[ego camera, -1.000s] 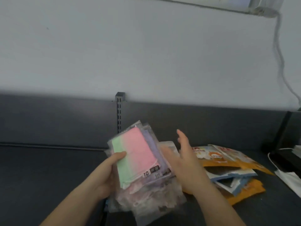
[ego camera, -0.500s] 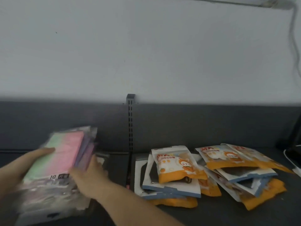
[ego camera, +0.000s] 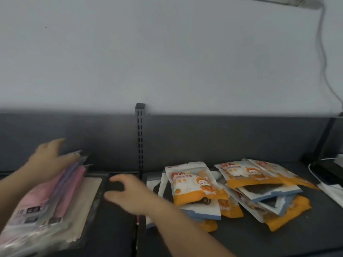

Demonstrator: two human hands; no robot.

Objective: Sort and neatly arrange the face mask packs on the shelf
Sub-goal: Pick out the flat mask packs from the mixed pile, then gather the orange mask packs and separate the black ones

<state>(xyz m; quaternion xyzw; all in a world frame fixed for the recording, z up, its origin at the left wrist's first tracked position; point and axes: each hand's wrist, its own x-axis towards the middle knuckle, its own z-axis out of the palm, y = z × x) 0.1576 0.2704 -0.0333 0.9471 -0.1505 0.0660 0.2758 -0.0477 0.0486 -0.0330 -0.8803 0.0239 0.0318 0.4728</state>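
A stack of clear packs with pink and purple masks [ego camera: 46,199] leans tilted on the left part of the dark shelf [ego camera: 115,236]. My left hand [ego camera: 49,158] rests on the stack's upper edge, fingers spread. My right hand [ego camera: 130,193] hovers just right of the stack, fingers apart, holding nothing. A loose heap of orange-and-white mask packs [ego camera: 194,186] lies on the right part of the shelf, with more orange-and-white packs [ego camera: 259,179] overlapping behind it.
A slotted metal upright [ego camera: 140,138] divides the shelf's dark back panel. A loose white mask [ego camera: 332,193] and a white cable [ego camera: 315,173] lie at the far right, beside a black object. A grey cable hangs down the white wall.
The stack of pink packs went from in front of me to the left and down onto the shelf. My right hand let go of it and pulled away to the right.
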